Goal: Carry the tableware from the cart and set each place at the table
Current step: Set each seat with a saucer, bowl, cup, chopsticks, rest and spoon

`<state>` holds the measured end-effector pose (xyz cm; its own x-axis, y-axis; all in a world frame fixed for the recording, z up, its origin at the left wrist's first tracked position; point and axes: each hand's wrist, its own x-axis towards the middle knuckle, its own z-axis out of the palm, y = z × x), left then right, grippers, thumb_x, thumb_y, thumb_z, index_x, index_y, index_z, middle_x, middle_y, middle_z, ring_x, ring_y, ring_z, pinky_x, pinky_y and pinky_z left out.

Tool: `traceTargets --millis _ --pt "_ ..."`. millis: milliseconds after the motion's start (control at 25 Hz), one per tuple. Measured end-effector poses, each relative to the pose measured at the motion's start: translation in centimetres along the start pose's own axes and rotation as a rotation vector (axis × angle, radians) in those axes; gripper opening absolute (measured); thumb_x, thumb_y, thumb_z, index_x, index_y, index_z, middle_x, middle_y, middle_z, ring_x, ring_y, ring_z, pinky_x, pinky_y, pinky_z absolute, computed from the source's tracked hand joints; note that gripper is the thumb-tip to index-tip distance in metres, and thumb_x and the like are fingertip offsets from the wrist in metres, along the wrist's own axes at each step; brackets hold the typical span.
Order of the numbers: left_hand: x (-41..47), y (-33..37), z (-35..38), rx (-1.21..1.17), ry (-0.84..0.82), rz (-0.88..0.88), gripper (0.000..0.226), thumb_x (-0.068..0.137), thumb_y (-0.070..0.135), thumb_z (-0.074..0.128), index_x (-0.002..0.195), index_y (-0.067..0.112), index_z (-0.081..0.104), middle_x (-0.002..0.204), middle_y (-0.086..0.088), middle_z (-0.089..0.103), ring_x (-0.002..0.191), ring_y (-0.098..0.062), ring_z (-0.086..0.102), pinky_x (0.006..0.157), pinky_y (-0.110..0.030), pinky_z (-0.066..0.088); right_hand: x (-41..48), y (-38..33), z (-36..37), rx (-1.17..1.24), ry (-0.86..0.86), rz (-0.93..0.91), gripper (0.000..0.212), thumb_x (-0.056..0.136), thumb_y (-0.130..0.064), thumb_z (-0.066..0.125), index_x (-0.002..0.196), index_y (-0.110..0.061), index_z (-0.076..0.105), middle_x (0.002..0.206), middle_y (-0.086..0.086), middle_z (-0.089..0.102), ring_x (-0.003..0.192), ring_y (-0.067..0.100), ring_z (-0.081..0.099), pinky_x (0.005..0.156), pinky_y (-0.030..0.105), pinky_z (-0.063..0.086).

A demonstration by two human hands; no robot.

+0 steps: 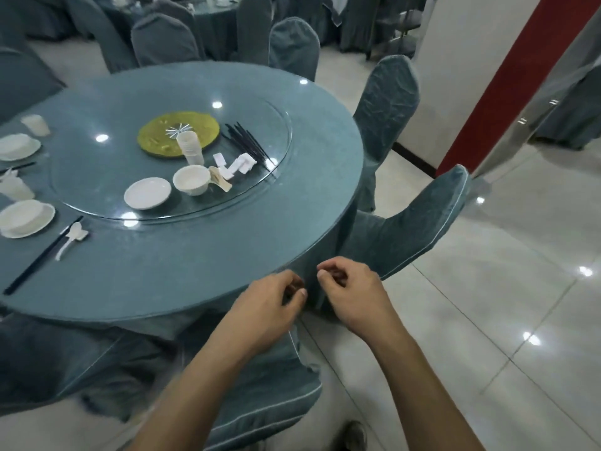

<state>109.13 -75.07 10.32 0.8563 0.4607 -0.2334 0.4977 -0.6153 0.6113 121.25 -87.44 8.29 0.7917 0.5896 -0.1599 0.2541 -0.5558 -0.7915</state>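
1. Both hands hang close together at the near rim of the table (182, 275). The left hand (270, 307) is right at the cloth's edge, and the right hand (351, 294) is just beside it, over the drape.
2. The fingers of each hand are curled in toward the thumb. Whether they pinch the cloth or nothing at all, I cannot tell. Neither hand has any tableware in it.
3. The unplaced pieces lie ahead and to the left of both hands, on the glass turntable (247, 102). The plate (148, 193) is closest to them, with the bowl (192, 179) touching or just beside it. The stack of cups (190, 148) is farther off behind the bowl.
4. The loose chopsticks (247, 141) are the farthest from the hands, almost straight ahead of the left hand. Their long axis slants from far-left to near-right, so the near tips point roughly back toward the hands.
5. The left hand is the nearer one to the plate and bowl. I judge that the right hand would have to cross in front of it to reach them.
6. Well off to the left of the left hand is a laid setting. It has a plate with a bowl on it (26, 219), and a pair of chopsticks (42, 255) with a spoon (70, 239) just beside them. That pair runs from the rim in toward the turntable, and the next pair should probably lie the same way.
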Motion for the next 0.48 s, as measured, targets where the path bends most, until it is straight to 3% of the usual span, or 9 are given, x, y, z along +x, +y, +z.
traceTargets --millis 280,480 --pt "3.0 6.8 5.3 -0.031 0.056 -0.116 0.023 0.101 0.040 0.052 0.120 0.033 0.063 0.112 0.014 0.067 0.103 -0.005 0.062 0.094 -0.030 0.050 3.5 5.2 -7.3 -0.022 -0.094 -0.064 0.015 0.096 -0.035 0.062 0.105 -0.030 0.072 0.094 -0.016 0.071 0.089 0.000 0.065 0.084 0.025 0.054" --pt "5.6 10.3 6.9 -0.047 0.059 -0.126 0.023 0.101 0.039 0.053 0.121 0.032 0.063 0.112 0.013 0.068 0.103 -0.007 0.063 0.095 -0.035 0.052 5.9 7.1 -10.6 -0.001 -0.130 -0.070 0.014 0.097 -0.034 0.062 0.105 -0.031 0.072 0.093 -0.018 0.070 0.089 -0.001 0.065 0.086 0.028 0.056"
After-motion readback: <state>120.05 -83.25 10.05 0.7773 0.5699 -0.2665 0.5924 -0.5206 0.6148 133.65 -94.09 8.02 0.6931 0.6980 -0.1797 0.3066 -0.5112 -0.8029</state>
